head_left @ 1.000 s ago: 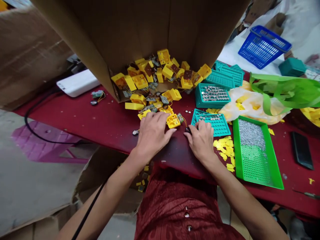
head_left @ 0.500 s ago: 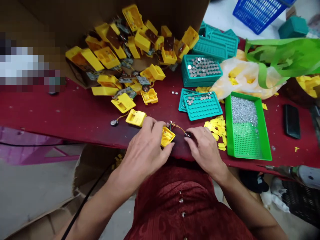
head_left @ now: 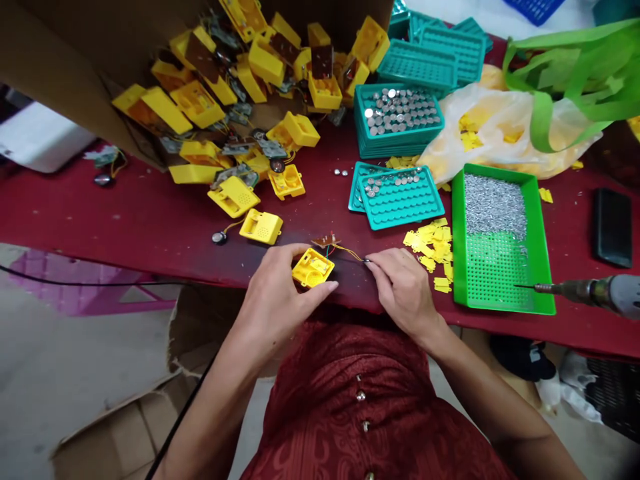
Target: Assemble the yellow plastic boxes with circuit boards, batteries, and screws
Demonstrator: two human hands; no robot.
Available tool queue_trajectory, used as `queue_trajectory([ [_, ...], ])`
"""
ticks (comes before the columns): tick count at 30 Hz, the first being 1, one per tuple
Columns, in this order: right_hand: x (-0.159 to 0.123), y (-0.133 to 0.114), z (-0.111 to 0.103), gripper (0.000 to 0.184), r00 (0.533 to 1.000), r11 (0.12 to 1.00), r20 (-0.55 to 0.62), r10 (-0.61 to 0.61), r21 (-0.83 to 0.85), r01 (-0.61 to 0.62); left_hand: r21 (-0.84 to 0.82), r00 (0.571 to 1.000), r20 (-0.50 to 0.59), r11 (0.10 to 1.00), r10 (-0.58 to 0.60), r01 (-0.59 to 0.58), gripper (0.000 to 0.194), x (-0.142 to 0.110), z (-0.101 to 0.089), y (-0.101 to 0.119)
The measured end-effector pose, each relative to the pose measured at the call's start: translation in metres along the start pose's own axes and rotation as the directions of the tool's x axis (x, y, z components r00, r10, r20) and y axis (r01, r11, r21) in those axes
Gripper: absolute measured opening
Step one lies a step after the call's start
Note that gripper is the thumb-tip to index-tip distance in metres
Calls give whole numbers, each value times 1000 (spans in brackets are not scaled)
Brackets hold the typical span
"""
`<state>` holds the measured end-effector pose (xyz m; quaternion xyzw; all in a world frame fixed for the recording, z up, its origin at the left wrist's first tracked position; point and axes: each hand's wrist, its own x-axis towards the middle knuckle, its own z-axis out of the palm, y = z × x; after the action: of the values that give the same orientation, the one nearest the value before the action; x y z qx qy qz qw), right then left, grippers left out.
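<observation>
My left hand (head_left: pixel 277 297) grips an open yellow plastic casing (head_left: pixel 313 268) at the near edge of the red table (head_left: pixel 150 227). Thin coloured wires run from the casing to a small brown circuit board (head_left: pixel 326 241) just behind it. My right hand (head_left: pixel 403 290) pinches the far end of a yellow wire (head_left: pixel 353 254), where a small dark part sits at the fingertips. Both hands are closed.
A tipped cardboard box (head_left: pixel 100 60) spills many yellow casings (head_left: pixel 260 73). Teal trays (head_left: pixel 400 197) hold button cells; a green tray (head_left: pixel 500 240) holds tiny screws. Yellow tabs (head_left: pixel 433 243) lie between them. An electric screwdriver (head_left: pixel 590 292), a black phone (head_left: pixel 613 227) and a green bag (head_left: pixel 565 73) are at right.
The view tilted down and closer. My left hand lifted the yellow casing from the pile to the table edge; my right hand followed, drawing the wire out to the right.
</observation>
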<state>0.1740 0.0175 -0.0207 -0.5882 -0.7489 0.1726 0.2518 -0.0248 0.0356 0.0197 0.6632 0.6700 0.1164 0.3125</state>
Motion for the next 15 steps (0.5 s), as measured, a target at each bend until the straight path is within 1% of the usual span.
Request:
queue_trajectory([
  [3, 9, 1, -2, 20, 997, 998, 42, 63, -29, -62, -79, 991, 65, 990, -115, 120, 61, 5, -1, 4],
  [5, 14, 3, -4, 18, 996, 994, 37, 87, -71, -85, -117, 987, 77, 982, -142, 150, 65, 9, 0, 6],
  [8, 16, 6, -6, 20, 999, 997, -6, 54, -53, -54, -198, 988, 74, 969, -138, 150, 69, 12, 3, 5],
  [10, 13, 9, -7, 21, 1000, 1000, -7, 17, -17, -17, -300, 980, 120, 935, -158, 187, 74, 12, 4, 5],
  [12, 10, 11, -6, 22, 1000, 1000, 17, -12, -24, 13, -445, 960, 207, 856, -187, 262, 74, 11, 4, 6],
  [13, 9, 11, -6, 22, 999, 999, 33, -24, -39, 25, -533, 950, 248, 791, -192, 299, 70, 10, 4, 7],
  [15, 9, 13, -5, 22, 997, 996, 59, -43, -72, 47, -697, 934, 298, 624, -196, 353, 55, 9, 5, 9],
])
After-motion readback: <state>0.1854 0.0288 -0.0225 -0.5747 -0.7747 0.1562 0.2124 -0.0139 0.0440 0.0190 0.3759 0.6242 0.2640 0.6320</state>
